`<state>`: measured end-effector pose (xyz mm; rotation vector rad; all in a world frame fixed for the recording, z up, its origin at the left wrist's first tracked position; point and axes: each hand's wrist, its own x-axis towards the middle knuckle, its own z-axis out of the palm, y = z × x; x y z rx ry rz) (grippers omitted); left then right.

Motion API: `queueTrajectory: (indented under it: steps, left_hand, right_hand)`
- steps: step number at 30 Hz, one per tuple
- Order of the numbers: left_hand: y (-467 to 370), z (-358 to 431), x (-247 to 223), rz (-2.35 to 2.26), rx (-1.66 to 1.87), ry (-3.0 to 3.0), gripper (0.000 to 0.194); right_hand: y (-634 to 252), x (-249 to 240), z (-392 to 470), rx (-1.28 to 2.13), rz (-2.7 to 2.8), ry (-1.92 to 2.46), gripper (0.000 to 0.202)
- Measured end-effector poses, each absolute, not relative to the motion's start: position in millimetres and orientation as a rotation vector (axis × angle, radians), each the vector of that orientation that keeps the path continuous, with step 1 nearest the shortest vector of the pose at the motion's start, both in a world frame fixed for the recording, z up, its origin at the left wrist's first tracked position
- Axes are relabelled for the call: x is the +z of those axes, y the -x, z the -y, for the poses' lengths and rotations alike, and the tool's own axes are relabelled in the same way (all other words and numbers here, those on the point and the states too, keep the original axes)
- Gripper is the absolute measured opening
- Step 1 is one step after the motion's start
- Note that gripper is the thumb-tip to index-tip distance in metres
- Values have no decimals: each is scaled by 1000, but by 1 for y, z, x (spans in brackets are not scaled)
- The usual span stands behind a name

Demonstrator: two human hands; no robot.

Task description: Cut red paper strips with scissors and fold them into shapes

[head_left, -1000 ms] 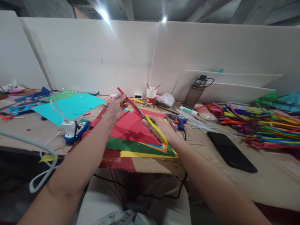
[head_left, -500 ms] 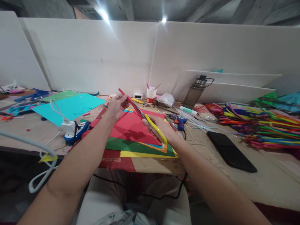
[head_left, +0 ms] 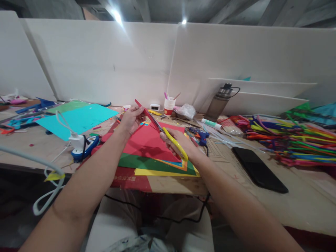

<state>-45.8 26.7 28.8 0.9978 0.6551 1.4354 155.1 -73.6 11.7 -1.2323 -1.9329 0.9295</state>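
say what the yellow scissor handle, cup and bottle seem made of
Scissor handle: probably smooth plastic, given the glossy yellow. Cup: likely paper, matte-looking, with a printed red lower part. Bottle: probably tinted plastic, possibly glass; the brownish body looks translucent.

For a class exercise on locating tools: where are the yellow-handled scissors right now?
In the head view, the scissors are near the middle, in the right hand, above the red sheet, pointing toward the left hand.
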Motion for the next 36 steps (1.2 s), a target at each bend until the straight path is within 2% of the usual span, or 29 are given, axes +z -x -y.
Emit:
queueTrajectory:
  steps: [19,36]
  left_hand:
    - [45,-26,29,-647,1428,-1004,16]
    - [50,-32,29,-681,1455,-996,17]
  right_hand:
    - [-152,14,80,1008,1862,1267,46]
    - [-153,13,76,854,1985,1250,51]
